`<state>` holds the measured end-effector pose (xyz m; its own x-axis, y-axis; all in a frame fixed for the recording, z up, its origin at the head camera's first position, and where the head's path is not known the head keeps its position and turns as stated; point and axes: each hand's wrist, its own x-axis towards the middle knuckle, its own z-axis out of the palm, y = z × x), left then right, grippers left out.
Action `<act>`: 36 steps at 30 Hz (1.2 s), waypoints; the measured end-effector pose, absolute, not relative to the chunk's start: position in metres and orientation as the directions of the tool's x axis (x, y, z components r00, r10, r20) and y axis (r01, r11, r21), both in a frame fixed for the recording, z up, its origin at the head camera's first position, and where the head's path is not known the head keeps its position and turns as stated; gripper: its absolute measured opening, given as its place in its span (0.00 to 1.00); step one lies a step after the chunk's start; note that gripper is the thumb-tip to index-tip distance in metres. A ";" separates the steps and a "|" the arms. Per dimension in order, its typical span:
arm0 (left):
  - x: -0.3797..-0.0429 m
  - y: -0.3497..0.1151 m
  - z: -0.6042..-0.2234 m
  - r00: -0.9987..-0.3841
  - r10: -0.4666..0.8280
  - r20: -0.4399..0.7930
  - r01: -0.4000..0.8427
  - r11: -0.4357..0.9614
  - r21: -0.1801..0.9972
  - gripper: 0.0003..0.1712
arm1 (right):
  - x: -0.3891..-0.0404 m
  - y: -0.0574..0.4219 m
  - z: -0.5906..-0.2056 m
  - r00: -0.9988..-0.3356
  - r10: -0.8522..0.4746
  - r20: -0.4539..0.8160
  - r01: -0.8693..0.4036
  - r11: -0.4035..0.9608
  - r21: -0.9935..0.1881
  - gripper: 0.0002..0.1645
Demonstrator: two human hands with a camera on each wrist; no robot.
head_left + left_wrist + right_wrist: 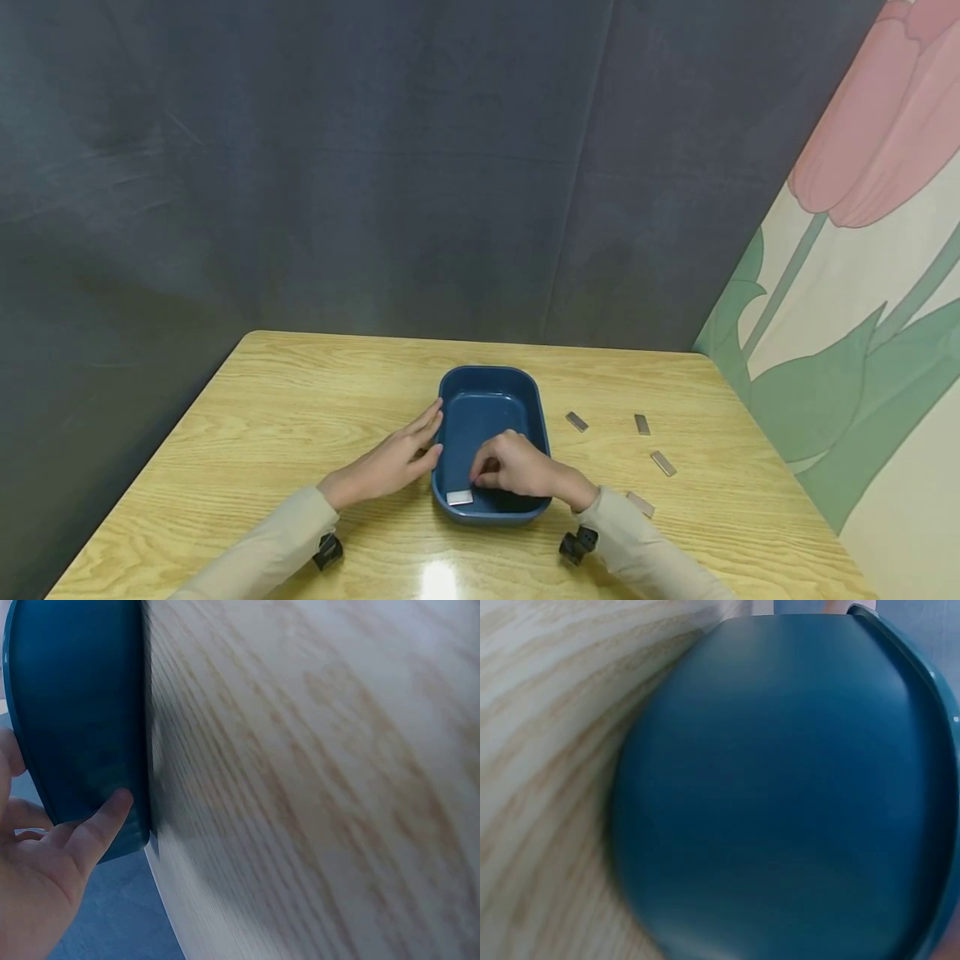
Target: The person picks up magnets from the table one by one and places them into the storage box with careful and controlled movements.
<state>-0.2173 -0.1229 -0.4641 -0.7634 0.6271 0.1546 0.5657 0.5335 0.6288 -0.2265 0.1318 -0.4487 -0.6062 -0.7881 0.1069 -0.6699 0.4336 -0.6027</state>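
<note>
A blue rectangular basin stands on the wooden table in front of me. My left hand rests against its left side with fingers extended; in the left wrist view the fingertips lie on the outer wall. Over the near rim on the right, my right hand reaches down into the basin with bent fingers, thumb and fingertips close together. Right beside those fingertips a small silvery rectangular block lies at the basin's near left corner. I cannot tell whether the right fingers hold anything.
Several small flat grey blocks lie spread on the table to the right, among them one block near the basin and another block farther out. A dark curtain hangs behind the table, and a flower-painted wall borders its right side.
</note>
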 end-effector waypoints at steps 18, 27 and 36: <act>-0.217 -0.122 -0.464 -0.768 0.621 0.158 0.564 0.540 0.624 0.33 | -0.224 0.142 -0.443 -0.615 -0.780 0.119 -0.670 0.436 -0.601 0.03; -0.218 -0.122 -0.466 -0.767 0.620 0.165 0.569 0.539 0.621 0.34 | -0.225 0.148 -0.440 -0.609 -0.782 0.136 -0.686 0.433 -0.585 0.03; -0.217 -0.123 -0.463 -0.764 0.625 0.162 0.567 0.530 0.631 0.33 | -0.224 0.154 -0.435 -0.612 -0.778 0.142 -0.677 0.422 -0.603 0.03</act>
<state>-0.2175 -0.1229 -0.4635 -0.7639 0.6247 0.1618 0.5670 0.5300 0.6306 -0.2241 0.1538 -0.4353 -0.6117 -0.7783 0.1418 -0.6772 0.4224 -0.6025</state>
